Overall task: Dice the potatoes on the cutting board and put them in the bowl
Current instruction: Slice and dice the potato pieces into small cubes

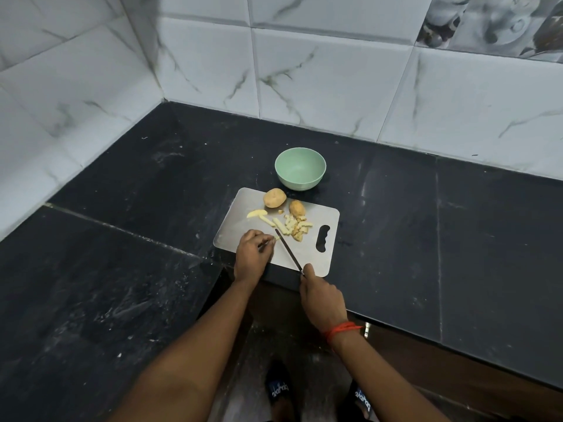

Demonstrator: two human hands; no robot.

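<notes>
- The left hand [253, 251] rests on the near-left part of the cutting board [240, 226], its grip closed in a pinch on a small pale sliver [276, 238] just beside the blade.
- At the board's near edge, the right hand [323, 296] has its grip wrapped round the handle of the knife [288, 248], whose blade slants onto the board.
- Two unpeeled potatoes [274, 197] sit at the board's far edge. The cut pieces [294, 226] are heaped mid-board.
- The potatoes are probably firm and prone to rolling, with wet, slippery cut faces. Hold them flat side down.
- The green bowl [298, 184], just beyond the board's far edge, looks empty.
- The board looks smooth and may slide on the dark stone worktop [426, 223]. Marbled white wall tiles [320, 80] stand beyond.
</notes>
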